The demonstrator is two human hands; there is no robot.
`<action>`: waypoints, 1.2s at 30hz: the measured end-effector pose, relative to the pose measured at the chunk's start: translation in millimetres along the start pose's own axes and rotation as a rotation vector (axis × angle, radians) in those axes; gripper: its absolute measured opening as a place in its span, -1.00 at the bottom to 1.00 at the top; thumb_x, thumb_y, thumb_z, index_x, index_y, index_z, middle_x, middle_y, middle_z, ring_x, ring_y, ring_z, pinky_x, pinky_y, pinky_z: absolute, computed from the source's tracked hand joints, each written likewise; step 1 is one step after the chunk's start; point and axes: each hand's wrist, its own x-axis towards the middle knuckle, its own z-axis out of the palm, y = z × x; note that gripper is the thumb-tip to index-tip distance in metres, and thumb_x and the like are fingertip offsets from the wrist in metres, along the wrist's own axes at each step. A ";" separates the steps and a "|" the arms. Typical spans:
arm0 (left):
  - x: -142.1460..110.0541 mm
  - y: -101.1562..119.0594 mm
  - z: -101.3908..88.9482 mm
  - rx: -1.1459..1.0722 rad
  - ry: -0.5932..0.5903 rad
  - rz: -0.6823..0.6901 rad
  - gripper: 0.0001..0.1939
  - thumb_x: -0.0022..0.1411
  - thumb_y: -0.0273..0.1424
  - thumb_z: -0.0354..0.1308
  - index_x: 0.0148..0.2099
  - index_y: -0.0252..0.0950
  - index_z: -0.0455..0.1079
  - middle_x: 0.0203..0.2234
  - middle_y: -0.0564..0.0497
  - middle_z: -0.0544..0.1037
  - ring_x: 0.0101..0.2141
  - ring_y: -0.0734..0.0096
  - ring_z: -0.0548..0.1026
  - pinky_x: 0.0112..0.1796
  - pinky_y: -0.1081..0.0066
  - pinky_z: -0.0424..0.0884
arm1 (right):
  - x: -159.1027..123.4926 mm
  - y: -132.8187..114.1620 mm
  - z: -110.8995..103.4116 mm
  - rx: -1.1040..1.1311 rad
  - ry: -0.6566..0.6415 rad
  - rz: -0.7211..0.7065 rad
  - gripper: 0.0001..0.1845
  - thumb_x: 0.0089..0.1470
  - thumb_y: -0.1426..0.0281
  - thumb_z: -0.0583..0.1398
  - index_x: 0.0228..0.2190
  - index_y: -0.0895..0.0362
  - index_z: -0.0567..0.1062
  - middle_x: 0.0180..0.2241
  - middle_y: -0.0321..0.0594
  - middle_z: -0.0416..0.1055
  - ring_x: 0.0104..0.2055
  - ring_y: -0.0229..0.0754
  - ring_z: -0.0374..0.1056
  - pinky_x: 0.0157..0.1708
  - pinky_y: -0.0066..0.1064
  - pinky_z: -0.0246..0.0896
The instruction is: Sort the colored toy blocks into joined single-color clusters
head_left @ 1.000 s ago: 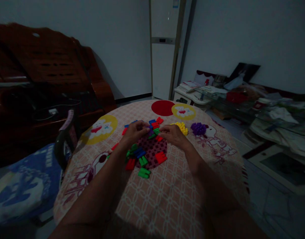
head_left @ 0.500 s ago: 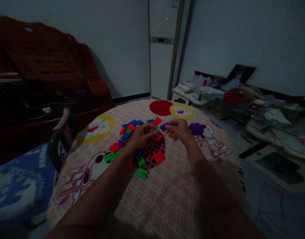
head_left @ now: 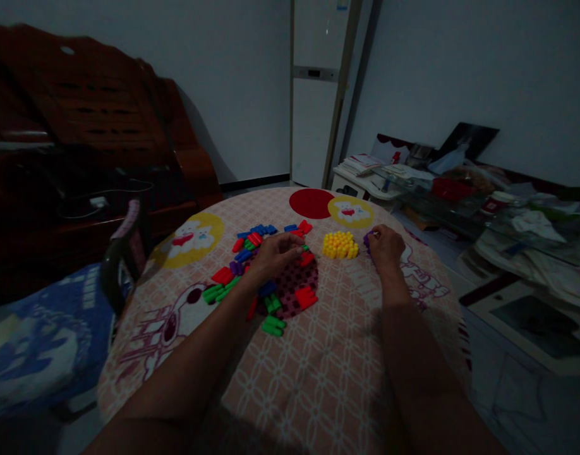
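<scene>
My left hand hovers over loose plastic building blocks on the left side of the round table. Its thumb stands apart from the curled fingers, and nothing shows between them. Beneath and around it lie blue, red, green and purple pieces, among them a red block and a green block. At the right, my right hand pinches at a purple block, against the purple cluster, which the hand mostly covers. Between the hands sits a cluster of yellow blocks.
A patterned cloth covers the round table. A chair with a blue cushion stands at the left, in front of a wooden bench. To the right is a cluttered glass-topped cabinet. A tall white appliance stands behind.
My right hand has carried the purple block rightward to the purple cluster, uncovering the yellow cluster. My left hand has stayed over the loose pieces. The view has shifted slightly.
</scene>
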 end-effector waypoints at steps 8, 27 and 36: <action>0.6 1.8 -1.3 -0.010 0.007 0.002 -0.67 0.05 -0.19 0.31 -0.23 -0.31 0.43 -0.46 0.00 0.57 -0.45 0.35 0.55 -0.43 0.40 0.46 | -1.1 6.1 12.7 -0.124 -0.035 -0.066 -0.73 0.15 0.38 0.15 -0.14 0.17 0.56 -0.14 0.01 0.52 -0.12 -0.04 0.42 -0.23 -0.34 0.17; 3.6 -3.8 -8.3 -0.065 0.030 0.023 -0.69 0.03 -0.21 0.32 -0.25 -0.32 0.46 -0.41 -0.01 0.59 -0.43 0.35 0.57 -0.39 0.39 0.50 | -0.4 12.6 18.8 -0.096 -0.051 -0.086 -0.70 0.16 0.33 0.14 -0.15 0.15 0.59 -0.16 0.01 0.49 -0.15 -0.03 0.38 -0.23 -0.33 0.14; 0.8 2.7 -8.7 -0.040 0.031 0.012 -0.70 0.06 -0.23 0.31 -0.24 -0.34 0.46 -0.42 -0.03 0.59 -0.42 0.35 0.58 -0.38 0.40 0.49 | 7.7 27.4 9.7 0.181 0.249 0.085 -0.59 0.14 0.42 -0.03 -0.12 0.22 0.53 -0.12 0.07 0.49 -0.04 0.02 0.35 -0.05 -0.26 0.17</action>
